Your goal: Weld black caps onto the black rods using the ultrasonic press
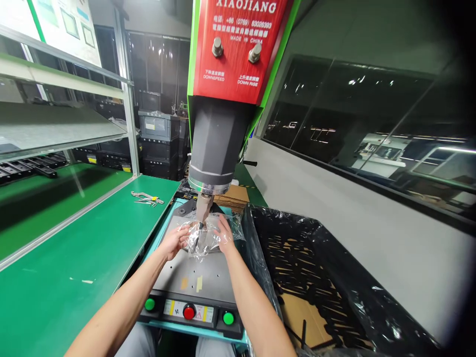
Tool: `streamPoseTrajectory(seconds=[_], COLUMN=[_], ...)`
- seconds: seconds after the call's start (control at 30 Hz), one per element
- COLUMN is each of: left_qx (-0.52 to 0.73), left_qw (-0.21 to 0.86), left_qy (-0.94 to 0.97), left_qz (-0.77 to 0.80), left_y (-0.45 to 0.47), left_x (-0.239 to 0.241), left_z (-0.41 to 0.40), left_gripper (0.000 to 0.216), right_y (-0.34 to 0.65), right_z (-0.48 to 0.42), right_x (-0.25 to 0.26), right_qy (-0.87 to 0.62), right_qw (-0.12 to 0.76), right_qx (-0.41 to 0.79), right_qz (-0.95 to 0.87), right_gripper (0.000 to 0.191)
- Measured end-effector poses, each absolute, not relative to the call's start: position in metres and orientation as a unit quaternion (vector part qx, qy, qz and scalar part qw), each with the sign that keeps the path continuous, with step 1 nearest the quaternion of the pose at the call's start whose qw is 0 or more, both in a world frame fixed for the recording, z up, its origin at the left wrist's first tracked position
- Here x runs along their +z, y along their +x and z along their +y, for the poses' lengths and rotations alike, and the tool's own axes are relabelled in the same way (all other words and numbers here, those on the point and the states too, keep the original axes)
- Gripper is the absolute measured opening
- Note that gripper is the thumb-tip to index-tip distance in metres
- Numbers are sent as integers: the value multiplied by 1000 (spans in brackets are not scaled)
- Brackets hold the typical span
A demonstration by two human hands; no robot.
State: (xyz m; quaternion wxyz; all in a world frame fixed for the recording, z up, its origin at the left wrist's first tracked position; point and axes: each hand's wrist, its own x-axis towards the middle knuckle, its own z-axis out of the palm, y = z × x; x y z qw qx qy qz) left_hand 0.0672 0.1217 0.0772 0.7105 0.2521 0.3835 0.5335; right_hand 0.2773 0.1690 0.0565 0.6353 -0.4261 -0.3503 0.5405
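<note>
Plastic [195, 246] at left hand [175, 242] and right hand [225, 235] — grips unclear — above grey plate [169, 280] beside green tabletop [111, 238].

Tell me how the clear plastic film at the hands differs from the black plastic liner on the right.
The clear plastic film is see-through; the black plastic liner is dark. The film is small, at the left hand and right hand; the liner is far larger, alongside brown cardboard. Both look shiny and wrinkled.

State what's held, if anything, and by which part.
Clear plastic film, apparently: left hand at its left edge, right hand on its right part. Whether the fingers actually grip it can't be told.
</note>
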Motion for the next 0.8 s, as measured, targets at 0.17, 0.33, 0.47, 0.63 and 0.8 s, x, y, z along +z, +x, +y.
streamPoseTrajectory(seconds=[0.17, 0.33, 0.47, 0.63, 0.8], left_qx=[512, 511, 532, 558, 543], left_qw=[742, 769, 747, 742, 753], left_qy=[223, 130, 105, 113, 140], left_qz=[372, 362, 386, 355, 344], left_y=[54, 53, 57, 60, 71], left_x=[67, 62, 62, 75, 96], left_z=[126, 147, 169, 189, 213], left_gripper=[31, 41, 27, 23, 24], right_y=[288, 293, 296, 308, 323], right_z=[161, 136, 102, 87, 121], right_x=[36, 11, 1, 20, 63], right_qy=[-417, -419, -373, -210, -337], right_qw=[626, 583, 602, 712, 685], right_qx=[604, 674, 692, 658, 628], right_qz=[-263, -175, -142, -128, -150], right_gripper=[50, 24, 45, 80, 33])
